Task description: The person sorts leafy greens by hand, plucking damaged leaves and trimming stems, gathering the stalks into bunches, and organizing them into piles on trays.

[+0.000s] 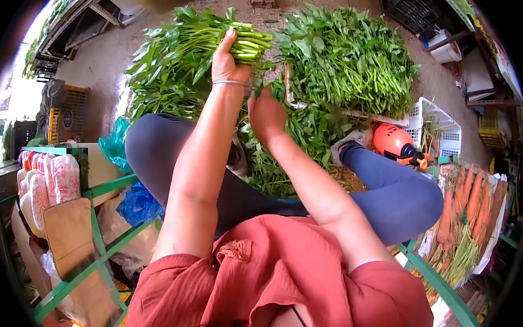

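My left hand is wrapped around a bunch of water spinach, its cut stem ends pointing right and its leaves spreading left. Just below and to the right, my right hand is closed, with the fingers curled and partly hidden; what they hold, if anything, I cannot make out. Loose water spinach lies between my feet, under both hands. A further leafy heap spreads to the left, beneath the held bunch. At the far right, a large pile of water spinach rests with its stems toward me.
An orange pump sprayer lies by my right foot, beside a white plastic basket. Carrots are stacked at the right. On the left are wrapped white-and-red goods, a blue plastic bag and green metal rails.
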Tool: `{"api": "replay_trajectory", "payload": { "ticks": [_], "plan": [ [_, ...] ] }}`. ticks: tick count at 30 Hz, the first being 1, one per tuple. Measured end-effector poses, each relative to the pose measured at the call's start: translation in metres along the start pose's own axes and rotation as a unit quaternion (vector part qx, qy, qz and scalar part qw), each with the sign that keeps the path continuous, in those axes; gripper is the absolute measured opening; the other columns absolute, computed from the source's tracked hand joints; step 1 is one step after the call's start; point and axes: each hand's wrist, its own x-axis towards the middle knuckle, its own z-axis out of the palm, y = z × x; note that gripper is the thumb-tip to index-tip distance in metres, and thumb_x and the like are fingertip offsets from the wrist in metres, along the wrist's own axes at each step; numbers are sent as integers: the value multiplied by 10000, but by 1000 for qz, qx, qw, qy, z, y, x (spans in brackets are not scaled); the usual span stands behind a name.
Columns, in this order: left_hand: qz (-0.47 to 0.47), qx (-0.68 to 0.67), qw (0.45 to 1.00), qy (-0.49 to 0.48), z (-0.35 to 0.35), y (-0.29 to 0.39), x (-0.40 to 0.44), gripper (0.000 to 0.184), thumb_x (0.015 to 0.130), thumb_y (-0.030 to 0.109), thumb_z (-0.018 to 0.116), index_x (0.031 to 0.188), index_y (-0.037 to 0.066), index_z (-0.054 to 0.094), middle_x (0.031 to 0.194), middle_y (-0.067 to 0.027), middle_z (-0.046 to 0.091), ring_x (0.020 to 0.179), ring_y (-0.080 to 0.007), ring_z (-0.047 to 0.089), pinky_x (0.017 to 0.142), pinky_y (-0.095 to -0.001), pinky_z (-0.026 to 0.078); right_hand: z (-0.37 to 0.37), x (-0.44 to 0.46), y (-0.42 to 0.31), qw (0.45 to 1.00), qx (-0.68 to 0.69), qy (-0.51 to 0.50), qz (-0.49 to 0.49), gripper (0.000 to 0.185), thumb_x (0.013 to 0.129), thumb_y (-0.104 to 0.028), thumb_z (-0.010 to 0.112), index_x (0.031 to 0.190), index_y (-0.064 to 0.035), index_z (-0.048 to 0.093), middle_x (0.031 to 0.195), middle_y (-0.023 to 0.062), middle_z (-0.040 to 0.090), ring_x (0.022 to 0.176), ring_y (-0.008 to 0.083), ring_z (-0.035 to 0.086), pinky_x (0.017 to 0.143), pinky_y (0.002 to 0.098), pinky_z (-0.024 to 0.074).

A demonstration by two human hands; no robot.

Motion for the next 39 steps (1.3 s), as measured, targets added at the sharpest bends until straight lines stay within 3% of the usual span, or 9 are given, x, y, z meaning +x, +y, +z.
{"api": "replay_trajectory", "payload": {
  "ticks": [6,11,12,16,21,24,29,34,39],
  "plan": [
    [-6,35,999,-37,3,-2,-6,158,798,136,554,928,48,542,897,-98,589,830,-240,565,776,-381,455,-33,30,-19,994,-70,64,-57,215,803,-174,434,903,15,411,541,159,571,507,342,575,480,439,451],
    [-5,6,999,-45,9,3,-12,188,780,125,577,944,43,538,911,-97,583,843,-246,559,782,-395,453,-1,34,38,990,-34,-118,70,284,831,-224,392,941,29,459,863,241,590,791,364,588,710,442,446],
    [-13,6,998,-64,9,5,-10,187,781,122,574,947,44,537,915,-97,581,846,-247,558,780,-397,453,-8,29,26,987,-14,-90,136,302,834,-257,405,925,26,461,816,238,594,749,376,589,675,453,451],
    [-29,18,997,-64,-1,4,-8,260,812,117,518,1042,-5,510,1003,-132,570,941,-272,537,889,-398,399,-32,10,-4,997,-66,26,-1,246,810,-225,473,869,11,441,537,159,567,514,339,578,481,433,452],
    [-43,29,995,-88,3,0,-12,262,811,106,518,1050,-2,511,1009,-131,571,952,-270,536,894,-405,396,-47,29,-11,996,-80,19,-41,216,800,-199,462,886,-1,453,596,185,583,572,338,592,531,431,461],
    [-27,44,994,-96,7,1,-14,269,816,115,514,1060,1,509,1017,-126,568,955,-263,535,893,-398,397,-32,44,17,988,-43,-77,124,245,811,-201,407,918,0,498,715,214,599,708,352,595,659,454,452],
    [-50,27,991,-125,8,3,-17,295,801,125,518,1063,-10,499,1051,-149,548,956,-263,526,864,-384,409,-40,19,10,997,-61,38,10,273,785,-224,487,867,34,446,601,160,588,536,303,593,473,391,463],
    [-51,51,989,-132,7,2,-18,395,817,143,500,1159,-38,424,1155,-191,485,1087,-295,457,969,-414,323,-59,25,-12,998,-23,64,-12,270,803,-251,469,805,16,506,580,184,573,527,337,577,498,413,469],
    [-58,40,982,-175,9,10,-18,402,799,160,524,1140,-33,436,1119,-176,505,1043,-296,483,940,-413,354,-12,36,58,903,-52,-409,118,354,810,-282,468,776,48,591,590,153,602,516,226,594,580,350,479]
  ]
}}
